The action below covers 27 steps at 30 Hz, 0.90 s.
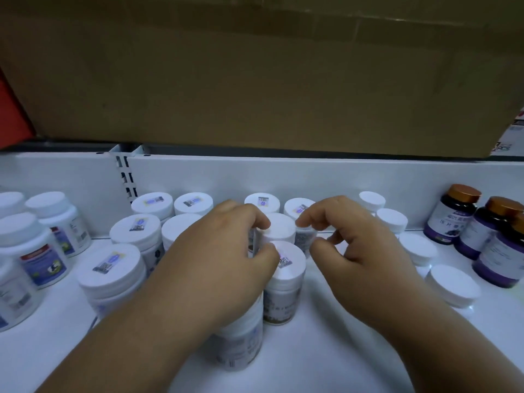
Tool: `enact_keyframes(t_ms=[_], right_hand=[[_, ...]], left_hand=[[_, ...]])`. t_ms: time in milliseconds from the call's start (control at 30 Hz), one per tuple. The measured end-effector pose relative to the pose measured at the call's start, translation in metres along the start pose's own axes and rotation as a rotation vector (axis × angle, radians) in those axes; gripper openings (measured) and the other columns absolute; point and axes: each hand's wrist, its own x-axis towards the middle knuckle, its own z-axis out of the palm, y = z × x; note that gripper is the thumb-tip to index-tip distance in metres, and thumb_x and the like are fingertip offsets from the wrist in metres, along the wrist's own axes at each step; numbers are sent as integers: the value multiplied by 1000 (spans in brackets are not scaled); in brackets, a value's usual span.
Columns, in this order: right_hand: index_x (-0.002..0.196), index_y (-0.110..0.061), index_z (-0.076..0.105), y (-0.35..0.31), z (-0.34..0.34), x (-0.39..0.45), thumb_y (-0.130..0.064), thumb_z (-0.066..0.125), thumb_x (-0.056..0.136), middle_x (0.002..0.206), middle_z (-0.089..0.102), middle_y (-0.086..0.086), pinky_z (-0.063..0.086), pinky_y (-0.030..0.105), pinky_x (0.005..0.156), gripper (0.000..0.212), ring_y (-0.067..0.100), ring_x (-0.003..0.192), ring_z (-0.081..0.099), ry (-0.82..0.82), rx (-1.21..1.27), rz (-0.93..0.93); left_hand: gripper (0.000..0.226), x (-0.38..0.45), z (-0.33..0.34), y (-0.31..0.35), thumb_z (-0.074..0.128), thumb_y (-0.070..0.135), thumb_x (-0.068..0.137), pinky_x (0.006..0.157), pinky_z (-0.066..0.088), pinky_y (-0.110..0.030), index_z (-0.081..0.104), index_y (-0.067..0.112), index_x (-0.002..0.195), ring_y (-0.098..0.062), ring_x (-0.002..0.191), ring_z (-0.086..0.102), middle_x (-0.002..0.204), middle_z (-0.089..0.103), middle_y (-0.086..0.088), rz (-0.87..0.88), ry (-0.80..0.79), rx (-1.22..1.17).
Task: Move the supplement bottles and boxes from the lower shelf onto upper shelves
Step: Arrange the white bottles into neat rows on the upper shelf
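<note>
Placing step: left hand (226, 251) seemingly grips a white bottle (286, 282), right hand (360, 251) loosely curled, empty; next, release.

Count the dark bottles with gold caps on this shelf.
3, clustered at the far right: one rearmost by the back wall, one beside it, one nearest, cut off by the frame; more may be hidden.

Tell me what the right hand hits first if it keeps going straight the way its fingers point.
Probably the plain white cap in the middle cluster: the right hand points its fingers left toward it, though depth is unclear.
</note>
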Motion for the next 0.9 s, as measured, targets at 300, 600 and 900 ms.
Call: enact_keyframes(t_ms=[300,600,900], right_hand=[[89,-33,60,-4,8,-16,-56,68,64,106,54,-16,50,20,75,35,10,92,58,-153,77,-92],[83,-31,48,6,2,-16,-28,70,71,93,47,-14,38,14,65,26,4,79,51,11,-107,80],[89,-31,49,16,14,-13,-30,70,76,99,50,-10,51,35,78,24,11,85,56,90,-77,111]], left_hand=[[18,-9,-1,0,45,38,71,56,33,-22,58,38,84,2,71,53,73,58,19,-19,132,-132],[12,-5,6,-3,55,25,84,66,51,-32,63,33,78,-4,69,61,73,65,20,-31,93,-277],[13,-7,13,11,56,35,83,56,42,-27,61,27,74,-7,58,55,66,65,12,-15,246,-356]])
